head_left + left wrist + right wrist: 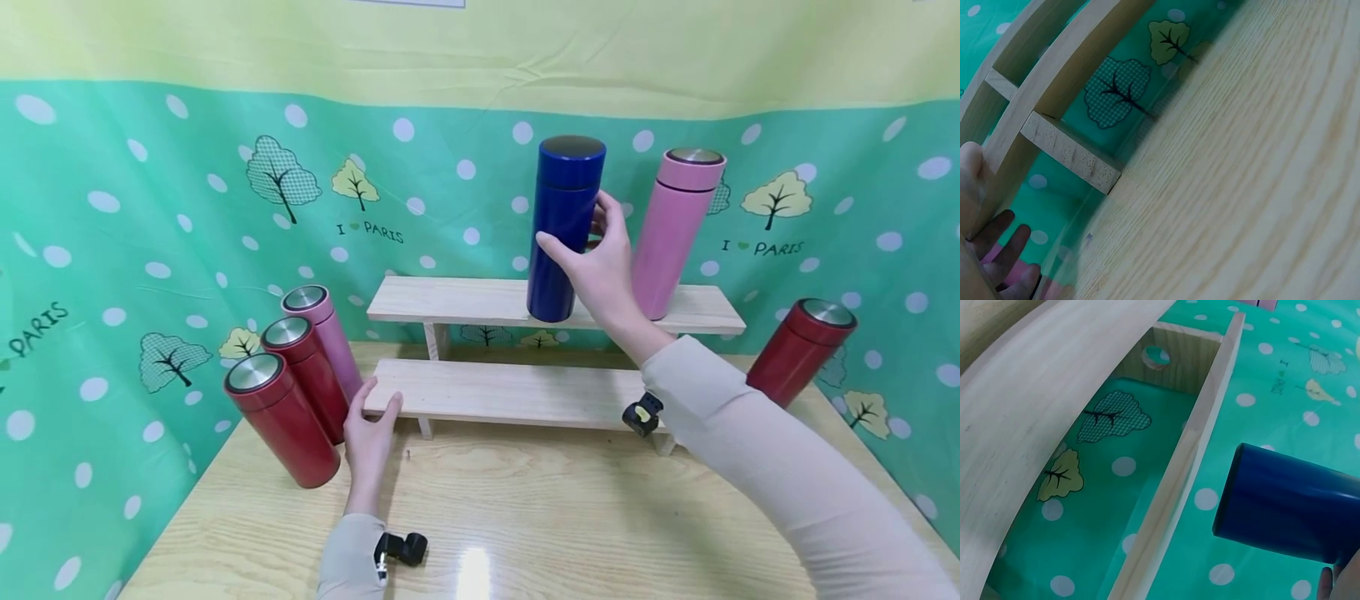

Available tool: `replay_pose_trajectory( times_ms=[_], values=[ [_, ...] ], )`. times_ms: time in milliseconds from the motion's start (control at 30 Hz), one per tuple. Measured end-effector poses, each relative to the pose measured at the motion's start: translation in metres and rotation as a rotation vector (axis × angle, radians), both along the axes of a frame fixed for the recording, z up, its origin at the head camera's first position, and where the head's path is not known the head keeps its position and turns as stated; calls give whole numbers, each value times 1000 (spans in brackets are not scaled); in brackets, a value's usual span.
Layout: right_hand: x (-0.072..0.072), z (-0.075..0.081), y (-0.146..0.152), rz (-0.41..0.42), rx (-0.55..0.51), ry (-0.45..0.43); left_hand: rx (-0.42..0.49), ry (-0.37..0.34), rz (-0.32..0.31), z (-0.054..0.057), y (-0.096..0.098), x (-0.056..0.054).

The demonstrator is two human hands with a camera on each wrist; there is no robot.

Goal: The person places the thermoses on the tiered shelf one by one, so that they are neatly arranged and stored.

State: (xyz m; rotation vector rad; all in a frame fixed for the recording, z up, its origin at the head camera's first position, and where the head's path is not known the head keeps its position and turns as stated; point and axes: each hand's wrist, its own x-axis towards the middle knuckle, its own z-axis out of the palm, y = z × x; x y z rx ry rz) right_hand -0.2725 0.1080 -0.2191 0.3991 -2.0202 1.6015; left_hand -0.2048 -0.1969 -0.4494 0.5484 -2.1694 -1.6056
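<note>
My right hand [603,271] grips a dark blue thermos bottle [564,217], thumb in front and fingers around its right side. The blue bottle [1291,503] is upright in the head view, and its base is apart from the shelf board in the right wrist view. To its right, a pink thermos bottle [678,233] stands on the upper shelf [465,298]. My left hand [369,437] is at the left end of the lower shelf [495,392], fingers spread. In the left wrist view its thumb lies against the board and the fingers [1007,250] hang loosely behind.
On the table [510,508], left of the shelves, stand a front red bottle [285,421], another red bottle [307,371] and a pink bottle [330,333]. A red bottle [798,354] stands at the right end. A green patterned cloth [465,217] hangs behind.
</note>
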Motion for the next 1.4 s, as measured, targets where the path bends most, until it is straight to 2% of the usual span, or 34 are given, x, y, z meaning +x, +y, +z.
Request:
replay_pose_trajectory(
  times_ms=[200,467,667,967,1400],
  values=[
    [-13,-5,4,-40,-9,1,4,-2,3,-1,1,-1],
    [-25,-7,6,-91,-38,-33,7,7,11,-1,1,0],
    [-33,-12,4,-118,-22,-62,5,8,5,-1,1,0],
    [-40,-17,0,-148,-14,-121,1,7,6,-1,1,-1],
    [-45,-14,0,-169,11,-169,-3,14,11,-1,1,0]
  ],
)
